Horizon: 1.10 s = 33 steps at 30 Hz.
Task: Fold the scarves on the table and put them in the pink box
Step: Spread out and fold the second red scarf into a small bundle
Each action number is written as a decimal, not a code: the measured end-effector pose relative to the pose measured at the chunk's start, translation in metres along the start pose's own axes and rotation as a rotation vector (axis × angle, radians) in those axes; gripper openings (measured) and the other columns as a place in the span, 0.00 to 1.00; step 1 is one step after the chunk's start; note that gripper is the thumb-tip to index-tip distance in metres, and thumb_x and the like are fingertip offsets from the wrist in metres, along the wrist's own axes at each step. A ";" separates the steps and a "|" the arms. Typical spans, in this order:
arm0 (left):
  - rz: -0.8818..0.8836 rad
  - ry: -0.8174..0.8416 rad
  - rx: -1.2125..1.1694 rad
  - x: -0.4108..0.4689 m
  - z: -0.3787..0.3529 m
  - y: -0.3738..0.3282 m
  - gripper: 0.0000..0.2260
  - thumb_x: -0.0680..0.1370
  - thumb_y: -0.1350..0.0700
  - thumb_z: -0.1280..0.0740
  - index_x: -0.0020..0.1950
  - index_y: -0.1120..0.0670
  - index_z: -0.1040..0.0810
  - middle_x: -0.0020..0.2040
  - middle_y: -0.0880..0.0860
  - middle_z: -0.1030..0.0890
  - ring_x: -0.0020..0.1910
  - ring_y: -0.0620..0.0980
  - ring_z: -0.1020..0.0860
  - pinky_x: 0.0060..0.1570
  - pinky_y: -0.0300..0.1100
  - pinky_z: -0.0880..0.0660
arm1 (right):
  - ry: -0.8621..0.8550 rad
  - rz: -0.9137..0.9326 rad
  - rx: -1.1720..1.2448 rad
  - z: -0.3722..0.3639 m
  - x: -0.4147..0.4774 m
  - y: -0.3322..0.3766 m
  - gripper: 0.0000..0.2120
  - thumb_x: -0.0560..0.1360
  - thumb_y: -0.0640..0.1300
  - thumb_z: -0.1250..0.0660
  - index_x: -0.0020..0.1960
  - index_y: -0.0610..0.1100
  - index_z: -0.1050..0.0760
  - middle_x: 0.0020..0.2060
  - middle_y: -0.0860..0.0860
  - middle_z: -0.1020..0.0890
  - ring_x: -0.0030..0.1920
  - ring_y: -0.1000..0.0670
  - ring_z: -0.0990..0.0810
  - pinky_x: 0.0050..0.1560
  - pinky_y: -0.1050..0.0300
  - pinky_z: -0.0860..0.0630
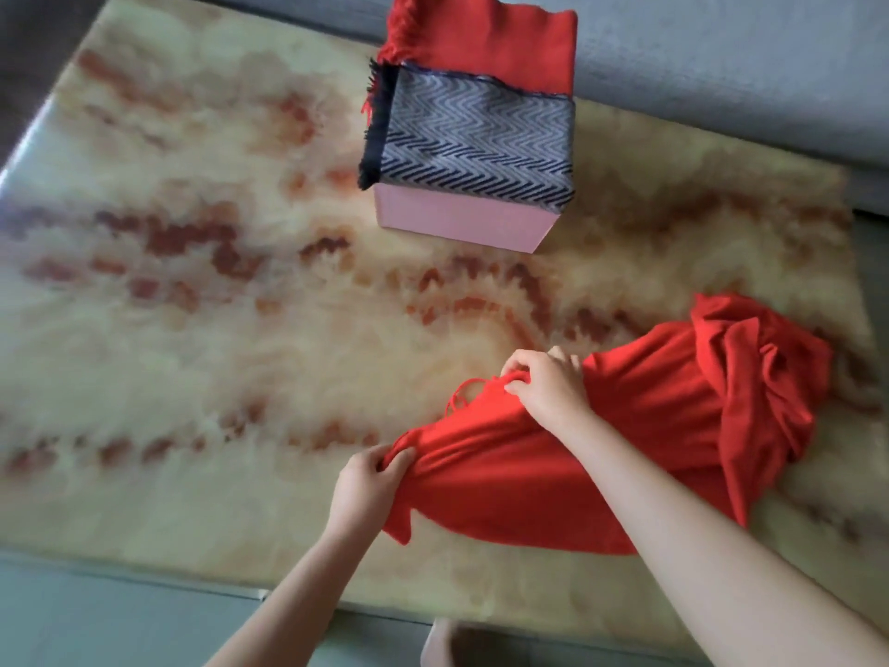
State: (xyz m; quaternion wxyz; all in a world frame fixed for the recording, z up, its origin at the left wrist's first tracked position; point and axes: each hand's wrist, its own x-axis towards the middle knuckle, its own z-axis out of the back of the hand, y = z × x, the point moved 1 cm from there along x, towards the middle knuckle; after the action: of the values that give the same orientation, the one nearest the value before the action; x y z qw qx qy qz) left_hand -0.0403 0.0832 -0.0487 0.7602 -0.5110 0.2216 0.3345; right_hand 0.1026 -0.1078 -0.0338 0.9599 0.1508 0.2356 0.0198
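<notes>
A red scarf (649, 416) lies crumpled on the marble-patterned table (216, 305), at the near right. My left hand (365, 483) pinches its near-left corner. My right hand (548, 382) grips the far corner of the same edge, where thin red fringe threads stick out. The cloth sags between the two hands, and its right end is bunched in a heap. The pink box (457, 219) stands at the far middle of the table. A folded grey-and-black zigzag scarf (481, 146) lies on top of the box, and a folded red fringed scarf (495, 45) behind it.
The table's near edge runs across the bottom of the view, with a grey floor (96, 618) below it. A grey sofa (721, 65) lies beyond the table's far edge. A pale object (442, 642) shows under the near edge.
</notes>
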 end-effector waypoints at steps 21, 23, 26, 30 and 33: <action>0.269 -0.025 -0.716 -0.005 0.087 0.071 0.12 0.70 0.54 0.25 0.44 0.54 0.28 0.34 0.50 0.24 0.31 0.46 0.29 0.28 0.38 0.32 | 0.372 0.083 -0.086 -0.029 0.053 0.198 0.17 0.66 0.50 0.26 0.48 0.38 0.19 0.43 0.44 0.17 0.51 0.44 0.20 0.57 0.53 0.29; 0.272 0.083 -0.625 -0.009 0.081 0.079 0.22 0.60 0.55 0.20 0.49 0.54 0.26 0.38 0.50 0.21 0.34 0.45 0.24 0.32 0.35 0.28 | 0.413 0.073 -0.219 -0.027 0.053 0.195 0.17 0.65 0.52 0.23 0.46 0.40 0.18 0.41 0.46 0.17 0.48 0.49 0.20 0.60 0.53 0.33; 0.218 0.160 -0.303 -0.016 0.074 0.090 0.22 0.55 0.48 0.24 0.46 0.50 0.24 0.40 0.47 0.20 0.38 0.45 0.22 0.40 0.36 0.25 | 0.420 0.125 -0.132 -0.032 0.057 0.201 0.08 0.64 0.41 0.22 0.34 0.48 0.22 0.35 0.47 0.19 0.39 0.51 0.23 0.48 0.56 0.28; 0.148 0.043 -0.098 -0.018 0.079 0.097 0.06 0.72 0.51 0.29 0.42 0.50 0.24 0.38 0.48 0.20 0.43 0.49 0.21 0.37 0.37 0.33 | 0.325 0.294 0.096 -0.030 0.063 0.216 0.13 0.69 0.32 0.29 0.33 0.47 0.27 0.29 0.47 0.21 0.23 0.62 0.27 0.30 0.66 0.32; 0.111 -0.071 -0.088 -0.019 0.097 0.102 0.07 0.76 0.50 0.32 0.51 0.50 0.24 0.47 0.52 0.18 0.50 0.52 0.21 0.46 0.43 0.30 | 0.369 0.368 0.004 -0.023 0.066 0.234 0.08 0.70 0.39 0.28 0.37 0.46 0.25 0.30 0.48 0.20 0.24 0.62 0.26 0.35 0.61 0.31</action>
State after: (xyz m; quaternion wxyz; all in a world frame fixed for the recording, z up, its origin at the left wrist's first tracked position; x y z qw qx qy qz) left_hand -0.1287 0.1930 -0.0628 0.7248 -0.5186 0.2074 0.4035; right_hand 0.1584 0.1287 -0.0125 0.8805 0.1868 0.3756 0.2207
